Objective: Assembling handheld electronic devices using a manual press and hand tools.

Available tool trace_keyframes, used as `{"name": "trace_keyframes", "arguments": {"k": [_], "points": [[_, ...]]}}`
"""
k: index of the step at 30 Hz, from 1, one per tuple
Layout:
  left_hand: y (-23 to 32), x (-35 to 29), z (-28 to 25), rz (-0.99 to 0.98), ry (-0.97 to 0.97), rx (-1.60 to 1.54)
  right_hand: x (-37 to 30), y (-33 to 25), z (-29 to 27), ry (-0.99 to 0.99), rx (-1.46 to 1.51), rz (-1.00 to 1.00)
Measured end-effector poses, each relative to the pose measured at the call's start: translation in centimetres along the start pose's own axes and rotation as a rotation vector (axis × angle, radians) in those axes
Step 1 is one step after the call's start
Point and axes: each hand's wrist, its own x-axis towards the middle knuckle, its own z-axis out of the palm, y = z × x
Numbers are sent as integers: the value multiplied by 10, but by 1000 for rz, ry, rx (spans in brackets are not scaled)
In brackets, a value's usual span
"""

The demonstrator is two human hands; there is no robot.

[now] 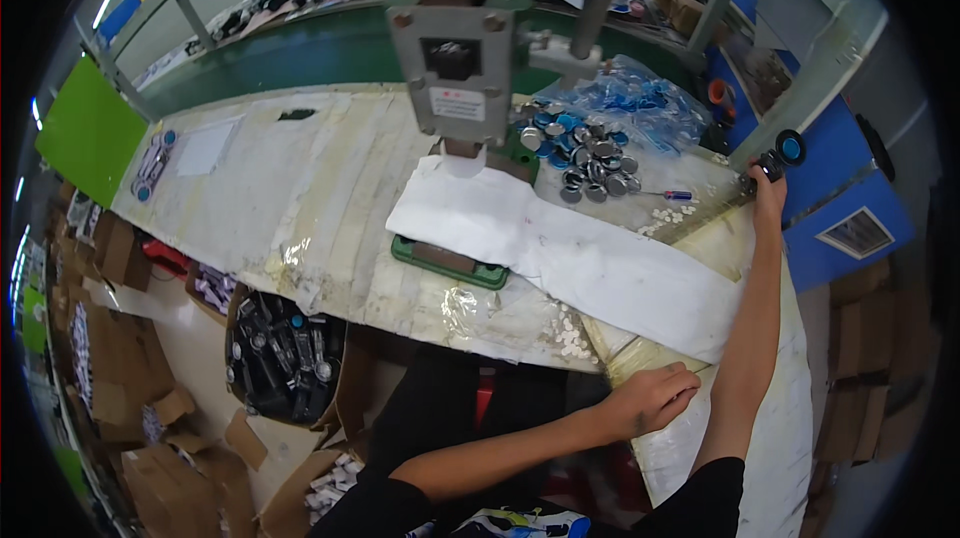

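At the far right of the bench, my right hand [768, 186] grips a black part with round ends [789, 150]. One of its ends shows a blue disc inside a black ring. My left hand [657, 401] is closed in a loose fist near the bench's front edge, and whatever its fingers hold, if anything, is hidden. Beyond it a long white cloth [590, 263] stretches across the bench. The cloth's far end drapes over the green base [448, 263] of a press, under the press head [455, 78].
Behind the cloth lie a heap of round silver and blue caps [592, 160], a clear plastic bag [640, 103] and a screwdriver [678, 196]. Small pale pieces [572, 336] are scattered near the front edge. A carton of black parts [285, 358] stands on the floor at left.
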Motion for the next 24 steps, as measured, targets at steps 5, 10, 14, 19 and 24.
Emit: {"name": "trace_keyframes", "arguments": {"k": [5,10,14,19,24], "points": [[-2,-2,3,-6,36,-43,-61,-46,11,-184,136,-42],[-2,-7,-7,-38,43,-163,-167,-113,58,-410,32,-40],[22,-23,-35,-149,89,-270,-231,-153,89,-626,130,31],[30,-53,-103,-144,392,-94,-271,-171,135,-824,123,50],[27,-60,-172,-164,633,107,-291,-170,177,-849,218,62]]}}
